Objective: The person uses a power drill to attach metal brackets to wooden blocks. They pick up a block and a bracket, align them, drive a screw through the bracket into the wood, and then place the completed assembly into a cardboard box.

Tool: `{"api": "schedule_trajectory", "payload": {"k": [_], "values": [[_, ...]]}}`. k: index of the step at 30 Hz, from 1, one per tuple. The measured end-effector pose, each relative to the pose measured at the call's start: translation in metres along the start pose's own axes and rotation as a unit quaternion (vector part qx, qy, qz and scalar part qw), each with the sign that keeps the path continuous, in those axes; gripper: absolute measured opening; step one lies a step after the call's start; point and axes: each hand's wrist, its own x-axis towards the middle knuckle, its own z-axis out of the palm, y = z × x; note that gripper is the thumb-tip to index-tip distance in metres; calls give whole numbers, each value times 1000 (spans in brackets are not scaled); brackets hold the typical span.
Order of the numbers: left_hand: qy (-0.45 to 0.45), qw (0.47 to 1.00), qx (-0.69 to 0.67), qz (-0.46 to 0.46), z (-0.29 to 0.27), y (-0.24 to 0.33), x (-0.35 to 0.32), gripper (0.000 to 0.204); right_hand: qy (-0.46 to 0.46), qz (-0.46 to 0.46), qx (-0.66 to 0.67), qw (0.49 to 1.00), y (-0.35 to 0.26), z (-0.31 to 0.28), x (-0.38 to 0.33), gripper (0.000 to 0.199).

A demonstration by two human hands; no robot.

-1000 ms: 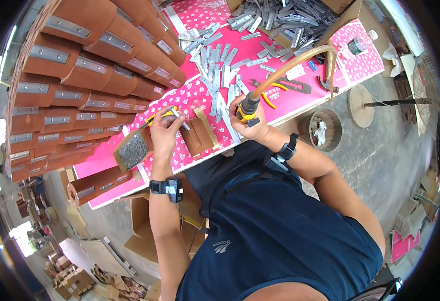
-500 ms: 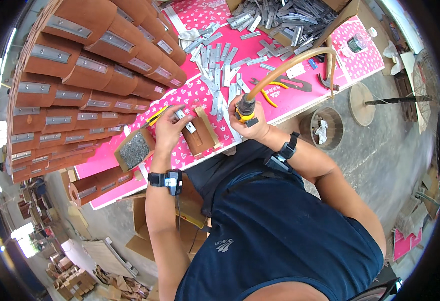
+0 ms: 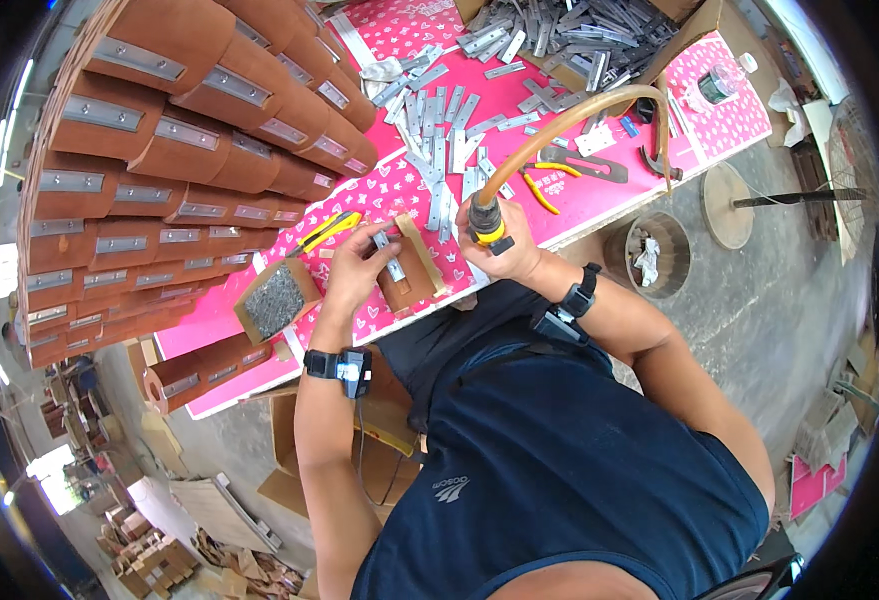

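Note:
My left hand (image 3: 357,264) pinches a small silver metal plate (image 3: 394,266) between thumb and fingers. The plate lies over the upper face of a reddish-brown block (image 3: 417,290), which rests at the front edge of the pink table. Closed round a yellow and black air screwdriver (image 3: 489,226) is my right hand (image 3: 515,250); a tan hose (image 3: 584,108) arches up and away from the tool. The screwdriver stands to the right of the block, apart from it; its tip is hidden. Just left of my left hand lies a yellow utility knife (image 3: 327,232).
Brown curved pieces with metal plates (image 3: 199,135) are stacked high at left. An open box of small grey screws (image 3: 275,300) stands near the front edge. Loose plates (image 3: 439,125) spread across the table (image 3: 379,180), beside yellow-handled pliers (image 3: 541,190) and a hammer (image 3: 659,165).
My left hand has shifted slightly right and turned, so the plate now lies lower along the block. The utility knife shows more fully. My right hand holds the screwdriver in nearly the same place.

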Motion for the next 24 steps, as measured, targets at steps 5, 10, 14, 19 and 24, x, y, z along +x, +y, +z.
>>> {"api": "schedule_trajectory", "payload": {"k": [5, 10, 14, 19, 24], "values": [[-17, 986, 159, -40, -1, 13, -16, 55, 0, -16, 0, 1000, -1, 0, 2, 33], [57, 941, 303, 138, 9, 22, -46, 99, 2, -19, -14, 1000, -1, 0, 2, 33], [13, 936, 335, 110, 17, 39, -58, 104, -2, 3, -21, 1000, 2, 0, 2, 33], [11, 938, 338, 79, 17, 42, -59, 102, -10, 5, -23, 1000, -4, 2, 9, 32], [55, 914, 366, 168, 25, 35, -71, 127, -8, 6, -27, 1000, -3, 2, 7, 32]]}}
